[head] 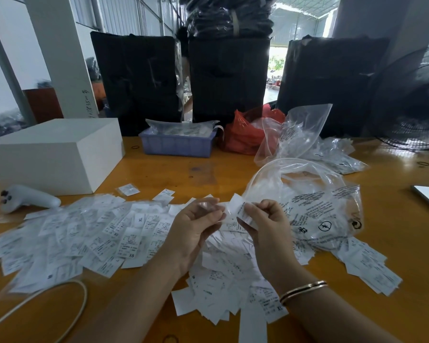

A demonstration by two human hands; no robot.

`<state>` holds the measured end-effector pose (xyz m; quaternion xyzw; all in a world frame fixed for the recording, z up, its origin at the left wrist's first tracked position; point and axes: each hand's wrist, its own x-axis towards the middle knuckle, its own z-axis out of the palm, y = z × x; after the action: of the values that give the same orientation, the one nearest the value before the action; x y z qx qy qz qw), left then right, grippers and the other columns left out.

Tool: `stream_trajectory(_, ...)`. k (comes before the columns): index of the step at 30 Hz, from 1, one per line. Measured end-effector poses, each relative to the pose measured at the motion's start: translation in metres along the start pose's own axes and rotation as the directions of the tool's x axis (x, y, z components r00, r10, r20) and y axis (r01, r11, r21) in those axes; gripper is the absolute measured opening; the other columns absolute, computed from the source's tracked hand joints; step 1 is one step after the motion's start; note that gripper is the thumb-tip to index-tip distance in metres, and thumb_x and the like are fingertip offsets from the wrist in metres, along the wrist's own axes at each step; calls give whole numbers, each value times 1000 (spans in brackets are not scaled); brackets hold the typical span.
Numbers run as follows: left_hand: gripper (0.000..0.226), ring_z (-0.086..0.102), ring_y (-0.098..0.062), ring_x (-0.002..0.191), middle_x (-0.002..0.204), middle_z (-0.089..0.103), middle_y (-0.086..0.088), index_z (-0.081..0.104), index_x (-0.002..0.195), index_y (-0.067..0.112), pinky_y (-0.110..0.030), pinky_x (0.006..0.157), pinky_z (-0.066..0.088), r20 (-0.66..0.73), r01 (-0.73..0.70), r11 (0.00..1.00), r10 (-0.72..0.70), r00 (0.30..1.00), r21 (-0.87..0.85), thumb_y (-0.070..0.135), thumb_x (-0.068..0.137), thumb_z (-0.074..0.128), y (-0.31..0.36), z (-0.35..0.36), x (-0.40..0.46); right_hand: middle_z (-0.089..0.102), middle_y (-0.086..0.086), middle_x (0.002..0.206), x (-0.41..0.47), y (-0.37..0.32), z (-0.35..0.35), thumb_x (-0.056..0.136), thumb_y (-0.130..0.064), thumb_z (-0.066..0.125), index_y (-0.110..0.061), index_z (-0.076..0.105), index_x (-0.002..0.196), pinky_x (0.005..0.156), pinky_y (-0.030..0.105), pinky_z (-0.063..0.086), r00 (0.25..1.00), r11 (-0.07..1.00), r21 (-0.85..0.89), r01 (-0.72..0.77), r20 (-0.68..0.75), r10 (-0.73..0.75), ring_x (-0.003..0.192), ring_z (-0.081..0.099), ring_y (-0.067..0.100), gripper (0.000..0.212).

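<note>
The white label (pixel 237 206) was held above the middle of the orange table (pixel 174 170), its upper end free and its lower end pinched between thumb and curled fingers of the right hand (pixel 263 225). At 9 o'clock from it, just beside, the left hand (pixel 196 226) pinched a small clear sleeve (pixel 208 207) at its fingertips. The two hands were close together but not touching, with the label's edge meeting the mouth of the sleeve; whether it was inside at all could not be told. A thin bracelet (pixel 304 289) ringed the right wrist.

Under the hands, at 6 o'clock, lay a heap of loose labels (pixel 223 280). A wider spread of sleeved labels (pixel 84 233) fanned out toward 9 o'clock. At 3 o'clock, touching the right hand's back, a large clear printed bag (pixel 315 211) stood puffed up over more labels.

Further off, a white controller (pixel 27 198) lay at 9 o'clock, with a white box (pixel 52 152) behind it at 10 o'clock. A pale cable (pixel 60 290) looped at 7 o'clock. At 12 o'clock sat a blue tray (pixel 176 146) filled with packets, with a red bag (pixel 243 134) just beside it at 1 o'clock. Black wrapped bundles (pixel 139 78) stood along the table's far edge, and a dark fan (pixel 411 102) was at 2 o'clock.
</note>
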<state>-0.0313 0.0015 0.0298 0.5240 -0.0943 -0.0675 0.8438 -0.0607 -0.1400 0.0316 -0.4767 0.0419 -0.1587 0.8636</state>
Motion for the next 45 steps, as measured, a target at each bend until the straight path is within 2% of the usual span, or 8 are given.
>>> stream_trajectory(8, 17, 69, -11, 73, 78, 72, -2, 77, 75, 22, -19, 63, 54, -59, -18, 1000, 17, 998, -14, 11, 61, 74, 0, -1, 2, 66, 1, 81, -5, 5, 4, 83, -1, 65, -18, 61, 88, 70, 23, 54, 992, 962, -265, 66, 122, -34, 75, 65, 16, 18)
stream_trajectory(12, 17, 69, -11, 72, 79, 72, -4, 74, 76, 16, -19, 63, 54, -89, -23, 996, 15, 996, -91, 9, 61, 74, 2, -3, 4, 73, 2, 89, -2, 1, 1, 85, -10, 66, -31, 68, 101, 72, 34, 58, 976, 899, -435, -40, 177, 129, 82, 69, 23, 27)
stream_trajectory(17, 21, 70, -12, 73, 80, 73, -5, 71, 81, 12, -19, 62, 55, -101, -23, 989, 8, 995, -148, 5, 61, 72, 3, -5, 4, 67, 6, 71, 6, -10, -6, 83, -9, 65, -13, 69, 72, 55, 24, 49, 969, 958, -205, -200, 107, 225, 59, 61, 14, 13)
stream_trajectory(24, 15, 71, -13, 75, 81, 74, -5, 77, 72, 17, -19, 63, 56, -78, 0, 993, -9, 997, -114, 7, 61, 74, 2, -3, 3, 68, 5, 73, 10, -9, -6, 83, 0, 65, -9, 62, 86, 58, 24, 50, 968, 969, -64, -240, 66, 244, 64, 63, 13, 10)
stream_trajectory(31, 17, 71, -11, 76, 83, 75, -3, 77, 71, 22, -19, 62, 55, -85, -12, 996, 4, 996, -88, 10, 61, 73, 4, -4, 3, 57, 2, 59, 10, -14, -5, 88, -8, 62, -13, 65, 68, 55, 23, 46, 976, 940, -330, -90, 158, 149, 55, 51, 14, 20)
stream_trajectory(35, 19, 71, -11, 76, 82, 74, -3, 77, 74, 24, -19, 63, 54, -67, -16, 999, 12, 998, -52, 14, 57, 76, 3, -4, 2, 54, 8, 65, 7, -15, -5, 92, -17, 53, -5, 60, 73, 62, 35, 38, 950, 730, -682, 47, 256, 178, 61, 48, 22, 23)
stream_trajectory(40, 19, 70, -11, 77, 83, 74, -2, 77, 75, 26, -18, 63, 54, -53, -6, 1000, 6, 999, 7, 17, 59, 76, 4, -5, 2, 45, 1, 54, 7, -24, -8, 89, -3, 46, -22, 51, 52, 50, 26, 30, 936, 706, -700, 109, 311, 164, 50, 40, 16, 42)
stream_trajectory(45, 19, 70, -10, 75, 84, 74, -1, 77, 77, 26, -18, 64, 54, 16, 2, 989, -5, 1000, 149, 16, 62, 75, 2, -3, 0, 49, 14, 71, 6, -24, -10, 90, -4, 45, -4, 56, 77, 54, 28, 36, 880, 603, -784, 147, 383, 283, 64, 48, 23, 17)
